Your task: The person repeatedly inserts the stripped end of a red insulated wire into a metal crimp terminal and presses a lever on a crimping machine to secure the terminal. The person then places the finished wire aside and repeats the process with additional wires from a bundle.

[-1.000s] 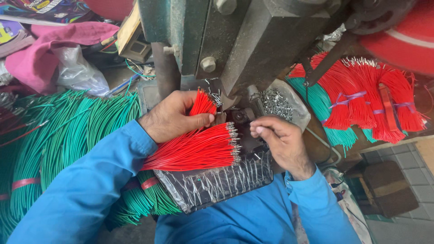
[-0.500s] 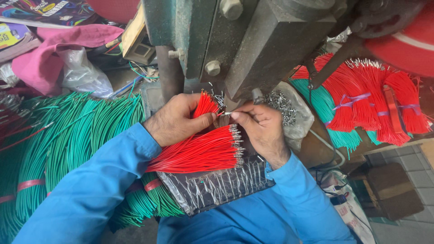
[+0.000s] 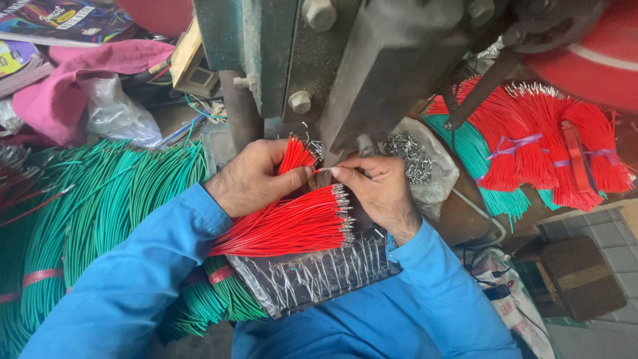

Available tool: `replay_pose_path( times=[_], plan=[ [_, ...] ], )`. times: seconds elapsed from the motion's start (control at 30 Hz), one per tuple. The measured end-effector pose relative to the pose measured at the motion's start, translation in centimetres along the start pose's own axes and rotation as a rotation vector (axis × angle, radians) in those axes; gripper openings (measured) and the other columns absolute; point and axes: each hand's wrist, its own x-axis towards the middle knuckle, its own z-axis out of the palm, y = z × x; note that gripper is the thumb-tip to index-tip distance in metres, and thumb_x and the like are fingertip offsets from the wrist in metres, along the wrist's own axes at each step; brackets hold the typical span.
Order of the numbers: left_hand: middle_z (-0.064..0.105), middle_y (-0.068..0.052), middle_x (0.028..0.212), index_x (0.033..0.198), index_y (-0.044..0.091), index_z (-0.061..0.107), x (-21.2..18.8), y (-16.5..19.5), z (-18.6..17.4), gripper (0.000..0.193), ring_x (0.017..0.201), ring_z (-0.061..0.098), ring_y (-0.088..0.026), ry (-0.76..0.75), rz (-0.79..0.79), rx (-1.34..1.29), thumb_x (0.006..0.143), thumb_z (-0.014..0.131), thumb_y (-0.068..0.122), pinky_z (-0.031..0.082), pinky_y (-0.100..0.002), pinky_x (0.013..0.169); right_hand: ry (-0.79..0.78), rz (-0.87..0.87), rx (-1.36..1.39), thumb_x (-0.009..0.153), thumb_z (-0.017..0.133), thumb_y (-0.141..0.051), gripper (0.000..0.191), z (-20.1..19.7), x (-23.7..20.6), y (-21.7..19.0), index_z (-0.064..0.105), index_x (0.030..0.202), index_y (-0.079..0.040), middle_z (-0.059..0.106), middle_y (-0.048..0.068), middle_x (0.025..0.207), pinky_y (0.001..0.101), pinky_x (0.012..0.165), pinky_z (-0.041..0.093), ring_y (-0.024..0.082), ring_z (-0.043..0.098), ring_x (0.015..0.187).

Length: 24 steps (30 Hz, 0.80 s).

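My left hand [image 3: 256, 176] grips a small bunch of red wires [image 3: 297, 154] that points up toward the base of a grey-green press machine [image 3: 345, 60]. My right hand [image 3: 375, 189] pinches the tip of a single red wire next to the left thumb, right under the press head. Below both hands a fan of red wires with metal terminals [image 3: 292, 226] lies on a crinkled plastic sheet [image 3: 312, 276] over my lap.
A big heap of green wires [image 3: 100, 213] lies at the left. Tied bundles of red and green wires [image 3: 538, 143] sit at the right. A bag of loose metal terminals [image 3: 415, 159] rests behind my right hand. Pink cloth [image 3: 73, 80] and clutter fill the back left.
My right hand moved left from beside the terminal bag to the left hand under the press and now pinches a wire tip. The left hand stayed on its bunch.
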Motion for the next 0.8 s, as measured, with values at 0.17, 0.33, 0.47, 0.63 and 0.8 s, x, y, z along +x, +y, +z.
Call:
replay_pose_path(
  times=[0.17,0.33,0.47,0.63,0.8],
  plan=[
    [0.069,-0.001,0.08,0.102,0.002,0.07,-0.1,0.4,0.0,0.018,0.074,0.06,-0.006,0.004,-0.065,-0.021,0.096,0.067,0.02,0.055,-0.028,0.067,-0.022,0.02,0.174,0.096,0.069,-0.002,0.013,0.3,-0.4,-0.3,0.073,0.107,0.005,0.077,0.008,0.1,0.0229,0.081,0.058,0.009,0.07,0.091],
    [0.07,-0.001,0.085,0.102,0.003,0.067,-0.2,0.8,0.1,0.02,0.081,0.061,-0.006,-0.046,0.025,0.029,0.091,0.074,0.019,0.056,-0.028,0.074,-0.117,-0.117,0.125,0.097,0.068,0.002,0.013,-2.1,-2.8,-1.5,0.073,0.108,0.007,0.074,0.014,0.111,0.0276,0.089,0.058,0.015,0.071,0.101],
    [0.07,-0.002,0.086,0.103,0.003,0.066,-0.2,0.6,0.2,0.023,0.083,0.063,-0.008,-0.053,0.082,0.098,0.088,0.076,0.017,0.056,-0.029,0.078,-0.158,-0.104,-0.178,0.091,0.071,0.0,0.012,-4.9,-4.5,-2.9,0.074,0.103,0.002,0.076,0.01,0.106,0.0285,0.085,0.061,0.017,0.075,0.096],
    [0.071,0.0,0.084,0.105,0.003,0.069,-0.2,0.2,0.1,0.019,0.079,0.062,-0.006,-0.027,0.027,0.004,0.095,0.069,0.019,0.056,-0.028,0.072,-0.318,-0.134,-0.532,0.078,0.081,-0.011,0.018,-6.9,-5.5,-3.8,0.079,0.095,-0.005,0.07,0.009,0.102,0.0328,0.085,0.054,0.022,0.069,0.098],
    [0.07,0.001,0.077,0.1,0.002,0.072,-0.1,0.2,0.2,0.017,0.068,0.06,-0.006,-0.004,-0.078,-0.078,0.094,0.07,0.017,0.052,-0.026,0.059,-0.312,-0.185,-0.494,0.078,0.079,-0.011,0.014,-6.5,-6.1,-3.5,0.076,0.09,-0.004,0.064,0.008,0.098,0.0349,0.09,0.051,0.022,0.065,0.1]
  ],
)
